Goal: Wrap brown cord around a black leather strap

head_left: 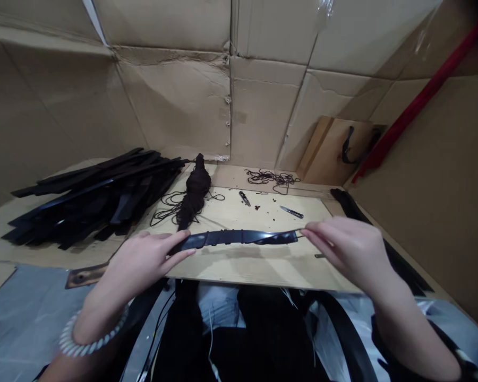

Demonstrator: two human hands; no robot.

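On my feed, a glossy black strip [239,238] spans the space between both hands, just above a pale wooden board [247,270]. My left hand [139,263] pinches one end between thumb and pressed-together fingers, and my right hand [350,252] pinches the tapered end with its fingertips. Raised bands show along the strip. Beyond it, a bundle of dark cord [195,191] trails loose loops, and small snips [245,198] and a small blade [291,212] lie on the board. To the left, a large heap of black strips [95,199] looks untouched, so much appears left; only this strip is in hand.
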